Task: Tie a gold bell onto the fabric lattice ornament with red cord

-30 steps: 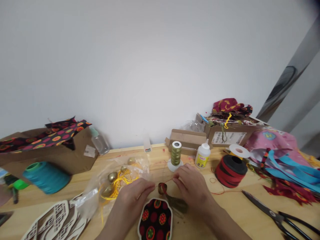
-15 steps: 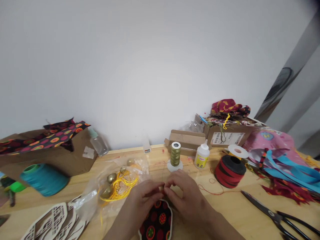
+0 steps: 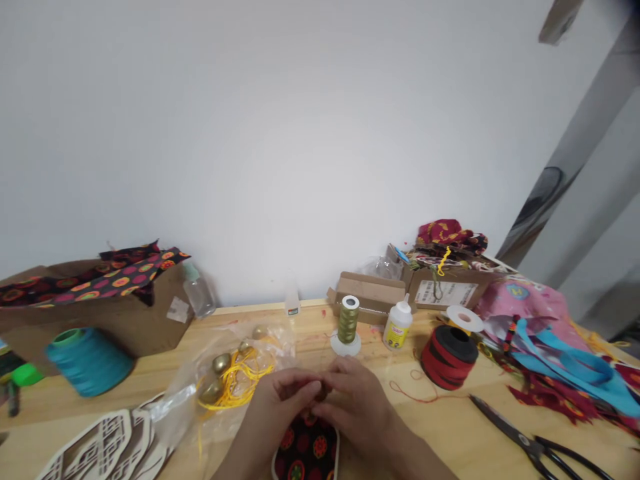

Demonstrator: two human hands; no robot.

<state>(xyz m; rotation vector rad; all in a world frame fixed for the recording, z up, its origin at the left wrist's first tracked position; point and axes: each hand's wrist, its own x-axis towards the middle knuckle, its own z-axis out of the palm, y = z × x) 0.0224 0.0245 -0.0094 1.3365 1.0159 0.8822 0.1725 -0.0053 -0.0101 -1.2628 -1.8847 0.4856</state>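
Observation:
At the bottom centre lies a dark fabric-covered panel with a red and orange flower-like print and a pale rim. Just above its upper edge my left hand and my right hand meet, fingers pinched together. Whatever small thing sits between the fingertips is mostly hidden; something brownish shows there. A spool of olive thread stands just beyond my right hand. To the left, a clear plastic bag bears brass bells and yellow cord.
On the left are a teal thread cone, cut-out wooden panels and a cardboard box with fabric. To the right stand a glue bottle and a red-and-black ribbon roll. Black scissors lie at lower right.
Both hands sit slightly lower in the picture, and their fingers have closed in tighter over the panel's top edge. The view has shifted a little.

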